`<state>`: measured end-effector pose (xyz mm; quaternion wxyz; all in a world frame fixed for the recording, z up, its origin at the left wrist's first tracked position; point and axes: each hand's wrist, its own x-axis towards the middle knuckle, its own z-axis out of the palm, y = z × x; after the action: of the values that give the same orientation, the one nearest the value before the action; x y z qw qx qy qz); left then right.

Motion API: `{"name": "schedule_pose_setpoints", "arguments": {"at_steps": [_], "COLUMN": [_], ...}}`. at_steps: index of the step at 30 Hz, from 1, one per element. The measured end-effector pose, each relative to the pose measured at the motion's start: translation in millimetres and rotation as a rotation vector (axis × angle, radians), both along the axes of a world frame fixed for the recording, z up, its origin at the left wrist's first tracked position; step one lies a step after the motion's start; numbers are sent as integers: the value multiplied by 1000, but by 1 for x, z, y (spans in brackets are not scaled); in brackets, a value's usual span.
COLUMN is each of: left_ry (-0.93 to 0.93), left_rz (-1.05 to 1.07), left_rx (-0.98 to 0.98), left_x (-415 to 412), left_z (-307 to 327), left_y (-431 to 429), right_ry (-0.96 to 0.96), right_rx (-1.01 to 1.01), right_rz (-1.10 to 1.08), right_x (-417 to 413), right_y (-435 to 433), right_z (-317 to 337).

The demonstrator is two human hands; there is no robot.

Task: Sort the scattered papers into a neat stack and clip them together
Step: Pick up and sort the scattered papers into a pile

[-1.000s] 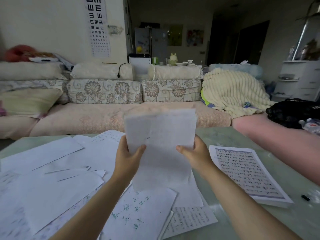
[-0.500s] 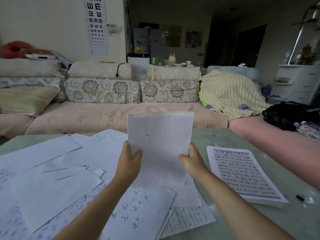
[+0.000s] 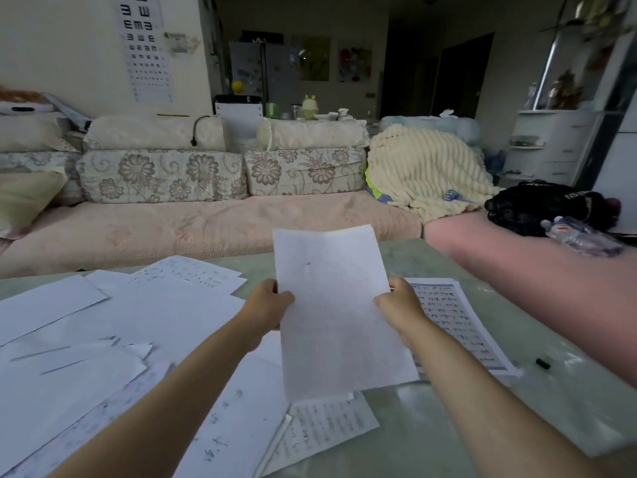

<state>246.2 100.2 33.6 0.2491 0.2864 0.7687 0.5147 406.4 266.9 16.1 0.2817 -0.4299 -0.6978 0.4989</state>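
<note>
Head view: loose sheets lie scattered on the table at left. The left hand pinches one side edge of the held papers, tilted up over the table; the right hand pinches the other. Best to tap the bottom edge square before adding the printed page.

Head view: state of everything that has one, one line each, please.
Held white paper: raised off the pale green table, upright, between both hands.
Left hand: grips its left edge.
Right hand: grips its right edge.
Loose white sheets: scattered, overlapping, flat on the table.
Bordered printed sheet: flat on the table, beside the right hand.
Small black object: lying on the table, untouched; too small to identify.
</note>
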Motion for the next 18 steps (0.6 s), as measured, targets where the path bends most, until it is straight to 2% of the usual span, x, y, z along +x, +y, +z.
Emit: {"name": "schedule_pose_setpoints", "arguments": {"at_steps": [7,14,16,18], "left_ry": [-53,107,223,331], "left_rz": [-57,-73,-111,-136], "left_rx": [-76,-160,-299,-433], "left_x": [59,84,88,93], "left_z": [-18,-50,-61,-71], "left_y": [104,181,190,193], "right_ry": [-126,-184,-335,-589], "right_rx": [35,175,237,245], "right_rz": [-83,-232,-239,-225], "right_x": [71,112,116,118], "right_y": [77,129,135,138], "right_z": [-19,-47,-55,-60]}}
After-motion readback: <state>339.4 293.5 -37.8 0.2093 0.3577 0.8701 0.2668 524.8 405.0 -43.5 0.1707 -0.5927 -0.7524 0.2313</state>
